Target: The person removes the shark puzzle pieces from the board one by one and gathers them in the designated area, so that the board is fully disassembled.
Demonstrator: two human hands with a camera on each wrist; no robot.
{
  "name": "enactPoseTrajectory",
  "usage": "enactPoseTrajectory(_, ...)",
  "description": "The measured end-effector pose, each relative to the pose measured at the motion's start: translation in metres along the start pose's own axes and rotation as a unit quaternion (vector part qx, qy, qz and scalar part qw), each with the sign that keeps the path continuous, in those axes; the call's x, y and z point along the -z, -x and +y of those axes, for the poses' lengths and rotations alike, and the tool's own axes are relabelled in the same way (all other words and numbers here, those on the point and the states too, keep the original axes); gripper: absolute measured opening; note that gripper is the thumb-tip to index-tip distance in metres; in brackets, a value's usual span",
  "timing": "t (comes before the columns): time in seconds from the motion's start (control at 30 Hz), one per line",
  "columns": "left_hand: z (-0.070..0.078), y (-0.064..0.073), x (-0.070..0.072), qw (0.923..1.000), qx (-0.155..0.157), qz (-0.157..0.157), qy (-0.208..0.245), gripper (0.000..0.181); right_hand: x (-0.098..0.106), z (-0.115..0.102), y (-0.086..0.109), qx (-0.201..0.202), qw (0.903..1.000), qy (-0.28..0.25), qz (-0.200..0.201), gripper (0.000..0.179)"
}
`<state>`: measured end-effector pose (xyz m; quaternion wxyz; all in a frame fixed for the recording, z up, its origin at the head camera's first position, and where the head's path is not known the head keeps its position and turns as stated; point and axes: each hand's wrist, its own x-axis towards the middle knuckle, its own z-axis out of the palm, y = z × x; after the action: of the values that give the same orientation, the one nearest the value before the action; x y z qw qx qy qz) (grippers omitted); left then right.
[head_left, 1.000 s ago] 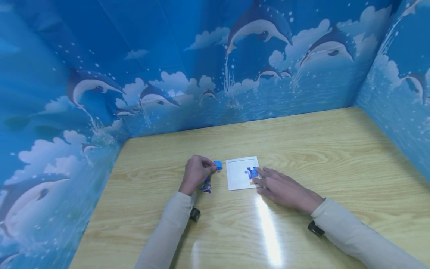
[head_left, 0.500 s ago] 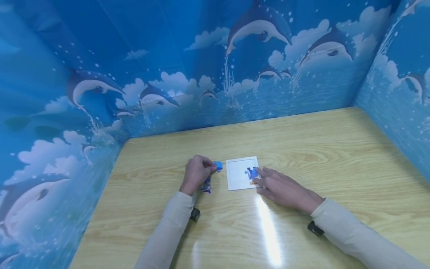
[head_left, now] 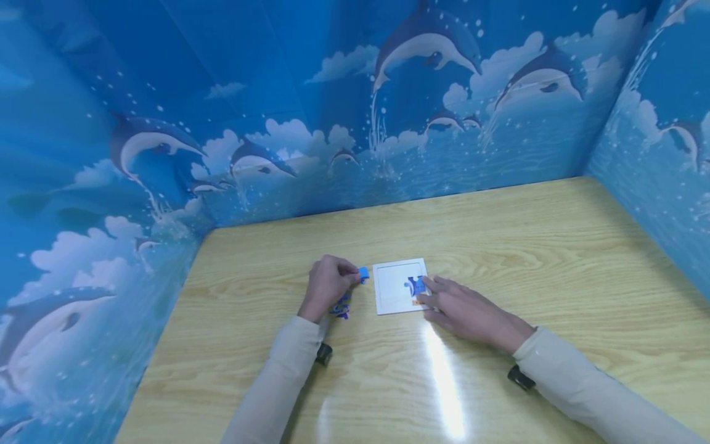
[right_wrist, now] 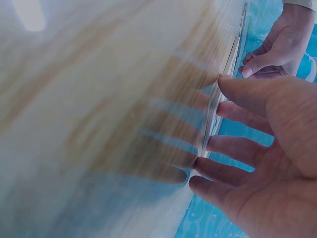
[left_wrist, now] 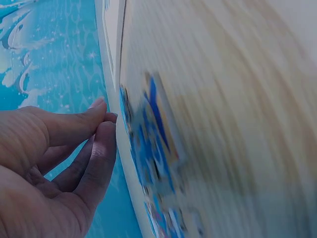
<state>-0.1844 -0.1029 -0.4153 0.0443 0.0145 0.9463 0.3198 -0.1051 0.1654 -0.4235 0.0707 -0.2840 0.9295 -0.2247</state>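
Observation:
Between thumb and fingers, my left hand (head_left: 327, 285) pinches a blue jigsaw puzzle piece (head_left: 363, 274), just left of the white puzzle tray (head_left: 391, 290). The left wrist view shows the pinching fingertips, with the piece mostly hidden behind them. Below that hand lies a small pile of loose puzzle pieces (head_left: 341, 306). At the tray's right side, a few joined pieces (head_left: 415, 285) with blue, white and orange print lie inside the frame. My right hand (head_left: 466, 311) rests at the tray's right edge, its fingers extended and spread over the border; the right wrist view shows them at the edge too.
The light wood-grain table (head_left: 266, 259) is glossy, with a bright reflection below the tray. Blue dolphin-printed sheets (head_left: 310, 111) rise along its back, left and right sides. Each wrist wears a black strap device (head_left: 520, 377).
My left hand has shifted slightly right toward the tray with the blue puzzle piece, which has turned a little. My right hand and the tray have stayed put.

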Motion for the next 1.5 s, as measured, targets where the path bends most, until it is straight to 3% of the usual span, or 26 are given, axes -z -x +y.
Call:
enactPoseTrajectory(0.27,0.017,0.002,-0.015,0.9986,-0.047,-0.023,-0.007,0.006,0.0,0.0,0.0,0.001,1.0,0.001,0.001,0.034)
enactPoseTrajectory(0.73,0.043,0.006,-0.039,0.9941,-0.056,-0.093,-0.013,0.007,-0.001,0.0,-0.001,-0.016,0.9998,0.005,-0.012,0.039)
enactPoseTrajectory(1.03,0.051,0.007,-0.049,0.992,-0.083,-0.094,-0.005,0.006,-0.001,0.0,-0.002,-0.007,0.9999,0.009,-0.01,0.039)
enactPoseTrajectory(1.5,0.055,0.003,-0.052,0.9905,-0.099,-0.094,-0.02,0.006,0.0,0.001,-0.001,-0.001,1.0,0.006,-0.006,0.039)
